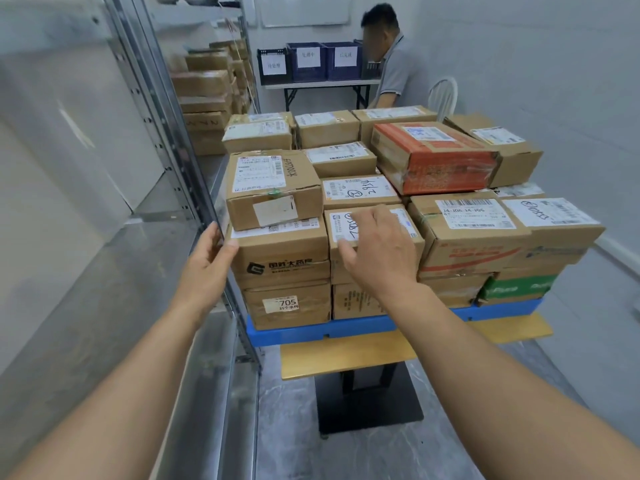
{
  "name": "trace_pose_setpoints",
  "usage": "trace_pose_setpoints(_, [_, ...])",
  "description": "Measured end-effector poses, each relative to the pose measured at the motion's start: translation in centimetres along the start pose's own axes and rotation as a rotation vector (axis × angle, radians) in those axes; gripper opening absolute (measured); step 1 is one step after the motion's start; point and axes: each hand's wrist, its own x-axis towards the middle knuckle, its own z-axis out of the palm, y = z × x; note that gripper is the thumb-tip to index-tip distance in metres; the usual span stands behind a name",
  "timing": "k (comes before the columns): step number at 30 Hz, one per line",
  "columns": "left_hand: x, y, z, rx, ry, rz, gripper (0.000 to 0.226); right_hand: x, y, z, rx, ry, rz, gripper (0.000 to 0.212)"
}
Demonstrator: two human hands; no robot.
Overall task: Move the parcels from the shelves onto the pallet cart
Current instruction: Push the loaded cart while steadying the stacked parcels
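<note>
Where right hand [377,251] rests, label [349,226] half-hidden

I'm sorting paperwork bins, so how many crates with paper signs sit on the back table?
3: a black crate leftmost, a blue crate in the middle, another blue crate to its right. More may hide behind the seated person.

Right hand [377,247] flat atop small parcel [408,237] (label half covered); left hand [207,261] against corner of logo box [284,258].
</note>
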Motion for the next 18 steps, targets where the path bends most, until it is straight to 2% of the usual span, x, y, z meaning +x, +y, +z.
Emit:
trace_pose_setpoints(6, [1.3,2.3,-0.1,0.052,-0.029,0.078,0.049,2.7,-2.6,0.0,0.099,-0.138,-0.033,0.048])
trace_pose_setpoints(12, [2.1,2.9,0.0,0.055,-0.075,0.089,0.044,3.1,-3.6,0.8,0.154,-0.137,-0.015,0.047])
trace_pose_setpoints(15, [2.0,2.8,-0.2,0.076,-0.107,0.102,0.048,2.7,-3.6,0.8,0.132,-0.132,-0.018,0.05])
trace_pose_setpoints(18, [1.8,2.8,-0.7,0.135,-0.046,0.102,0.059,2.3,-3.3,-0.1,0.084,-0.129,-0.027,0.048])
